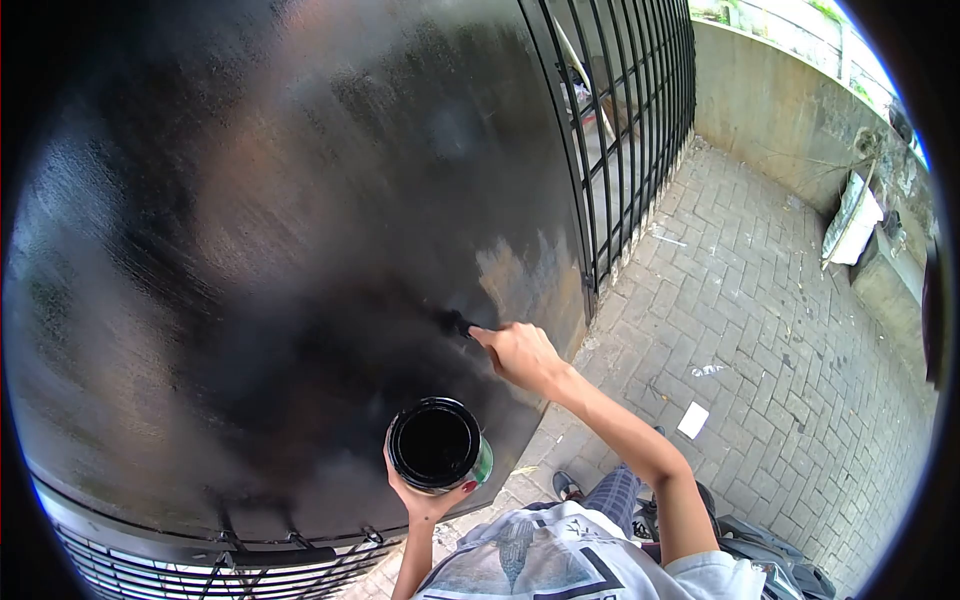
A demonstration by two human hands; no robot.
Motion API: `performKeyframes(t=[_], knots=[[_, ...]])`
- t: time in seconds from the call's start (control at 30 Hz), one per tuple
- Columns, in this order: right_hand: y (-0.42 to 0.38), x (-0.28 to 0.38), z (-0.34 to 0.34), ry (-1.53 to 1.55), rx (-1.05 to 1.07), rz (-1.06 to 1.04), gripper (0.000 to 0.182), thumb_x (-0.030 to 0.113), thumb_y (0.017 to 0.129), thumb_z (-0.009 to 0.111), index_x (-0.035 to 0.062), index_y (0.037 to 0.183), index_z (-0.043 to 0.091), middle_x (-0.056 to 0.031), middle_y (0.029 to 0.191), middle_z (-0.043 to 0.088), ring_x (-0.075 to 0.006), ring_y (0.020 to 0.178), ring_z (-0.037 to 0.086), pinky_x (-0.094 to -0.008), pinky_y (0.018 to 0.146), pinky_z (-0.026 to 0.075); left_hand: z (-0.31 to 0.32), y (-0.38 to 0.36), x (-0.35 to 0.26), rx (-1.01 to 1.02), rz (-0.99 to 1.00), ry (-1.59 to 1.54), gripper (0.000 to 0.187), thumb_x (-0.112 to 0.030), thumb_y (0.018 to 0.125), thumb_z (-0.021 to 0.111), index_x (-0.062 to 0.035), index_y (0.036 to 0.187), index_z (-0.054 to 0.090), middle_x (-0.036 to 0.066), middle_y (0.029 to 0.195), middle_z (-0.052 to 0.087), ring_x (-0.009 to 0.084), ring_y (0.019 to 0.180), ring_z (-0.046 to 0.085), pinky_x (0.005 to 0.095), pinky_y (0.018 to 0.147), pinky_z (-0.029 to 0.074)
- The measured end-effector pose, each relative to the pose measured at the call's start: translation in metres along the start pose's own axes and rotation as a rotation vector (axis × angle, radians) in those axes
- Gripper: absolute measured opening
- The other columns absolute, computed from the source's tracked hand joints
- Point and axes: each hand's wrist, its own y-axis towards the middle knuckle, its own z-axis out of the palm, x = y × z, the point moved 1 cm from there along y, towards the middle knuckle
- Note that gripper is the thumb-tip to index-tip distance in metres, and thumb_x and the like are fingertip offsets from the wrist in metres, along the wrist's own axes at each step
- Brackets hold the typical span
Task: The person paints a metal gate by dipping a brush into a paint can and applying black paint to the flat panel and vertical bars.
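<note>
My right hand [525, 356] is closed around a paintbrush [458, 324], whose dark bristles touch a large metal panel [350, 180]. Wet-looking black paint covers most of the panel. Just right of the brush, a patch [535, 280] shows brown and grey through thin paint. Below, my left hand [425, 503] holds an open paint can [437, 445] upright from beneath and around its side. Black paint is inside the can, and its rim is smeared black.
Black bars [625, 130] adjoin the panel's right edge. Grey paving [760, 300] lies to the right, with a white rectangular piece [692, 420] on it. A white sack [854, 222] leans by a low wall [780, 95]. More bars [180, 575] run along the bottom left.
</note>
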Motion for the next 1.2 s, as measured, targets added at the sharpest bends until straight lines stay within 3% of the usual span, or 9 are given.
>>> performKeyframes(t=[0.07, 0.2, 0.43, 0.57, 0.63, 0.73, 0.83, 0.93, 1.2], knots=[[0.014, 0.016, -0.027, 0.107, -0.214, -0.068, 0.035, 0.007, 0.085, 0.058, 0.0118, 0.119, 0.062, -0.0149, 0.07, 0.061, -0.0357, 0.061, 0.061, -0.0446, 0.054, 0.049, -0.006, 0.001, 0.002, 0.057, 0.029, 0.006, 0.119, -0.026, 0.046, 0.095, 0.0007, 0.137, 0.023, 0.015, 0.131, 0.042, 0.0255, 0.119, 0.047, 0.0396, 0.102, 0.04], [0.023, 0.008, -0.03, 0.289, -0.449, -0.12, 0.039, 0.004, 0.086, 0.057, 0.0157, 0.123, 0.061, -0.0112, 0.068, 0.055, -0.032, 0.055, 0.057, -0.0411, 0.053, 0.048, -0.004, 0.002, -0.01, -0.04, -0.028, -0.014, 0.116, -0.03, 0.044, 0.092, 0.0039, 0.138, 0.032, 0.016, 0.128, 0.05, 0.0257, 0.118, 0.052, 0.0386, 0.103, 0.04], [-0.031, -0.108, 0.074, 0.248, -0.243, 0.055, 0.039, 0.002, 0.079, 0.061, 0.0143, 0.116, 0.066, -0.013, 0.068, 0.06, -0.0319, 0.061, 0.061, -0.0416, 0.056, 0.049, -0.004, 0.003, -0.01, -0.015, -0.018, -0.013, 0.115, -0.028, 0.046, 0.092, 0.0044, 0.138, 0.032, 0.017, 0.128, 0.05, 0.0264, 0.118, 0.052, 0.0387, 0.103, 0.041], [-0.055, -0.145, 0.075, 0.003, -0.02, 0.08, 0.043, -0.002, 0.072, 0.061, 0.0116, 0.113, 0.068, -0.0121, 0.066, 0.062, -0.0292, 0.058, 0.062, -0.038, 0.055, 0.049, -0.001, 0.006, -0.016, 0.047, -0.012, 0.004, 0.116, -0.029, 0.046, 0.092, 0.0043, 0.139, 0.031, 0.017, 0.128, 0.05, 0.0265, 0.118, 0.052, 0.0389, 0.104, 0.04], [-0.031, -0.125, 0.048, -0.046, 0.026, 0.158, 0.043, -0.002, 0.07, 0.062, 0.0118, 0.11, 0.069, -0.0115, 0.063, 0.062, -0.0294, 0.057, 0.062, -0.0394, 0.055, 0.05, 0.001, 0.007, -0.013, 0.046, -0.016, -0.007, 0.116, -0.03, 0.045, 0.092, 0.0042, 0.138, 0.031, 0.017, 0.128, 0.05, 0.0265, 0.118, 0.052, 0.0391, 0.104, 0.04], [0.009, -0.081, 0.009, -0.066, -0.043, 0.011, 0.042, 0.001, 0.076, 0.059, 0.0141, 0.115, 0.066, -0.0153, 0.068, 0.062, -0.0343, 0.06, 0.062, -0.0429, 0.057, 0.051, 0.003, 0.005, -0.008, 0.006, -0.001, -0.038, 0.117, -0.03, 0.045, 0.092, 0.0041, 0.138, 0.031, 0.017, 0.128, 0.05, 0.0264, 0.118, 0.051, 0.0391, 0.104, 0.039], [0.019, -0.041, -0.029, 0.117, -0.351, -0.026, 0.046, 0.002, 0.077, 0.059, 0.0152, 0.121, 0.062, -0.0122, 0.066, 0.058, -0.0327, 0.057, 0.06, -0.0424, 0.055, 0.05, 0.006, 0.006, -0.01, -0.011, -0.045, -0.065, 0.117, -0.031, 0.044, 0.092, 0.004, 0.138, 0.031, 0.017, 0.128, 0.05, 0.0264, 0.118, 0.051, 0.039, 0.104, 0.039], [0.017, -0.047, -0.003, 0.173, -0.455, -0.116, 0.046, 0.001, 0.081, 0.06, 0.0134, 0.125, 0.06, -0.0092, 0.061, 0.054, -0.027, 0.057, 0.059, -0.0371, 0.052, 0.046, 0.004, 0.006, -0.006, 0.003, -0.035, -0.011, 0.118, -0.031, 0.044, 0.093, 0.0039, 0.138, 0.031, 0.017, 0.129, 0.049, 0.0264, 0.118, 0.052, 0.0389, 0.104, 0.04], [-0.087, -0.118, 0.111, 0.072, 0.054, 0.146, 0.04, 0.007, 0.081, 0.057, 0.0141, 0.12, 0.063, -0.0147, 0.067, 0.06, -0.0339, 0.062, 0.062, -0.0443, 0.056, 0.05, 0.002, 0.0, -0.002, 0.002, -0.028, -0.013, 0.117, -0.029, 0.045, 0.093, 0.0044, 0.138, 0.03, 0.017, 0.129, 0.049, 0.0266, 0.117, 0.052, 0.0388, 0.103, 0.041]])
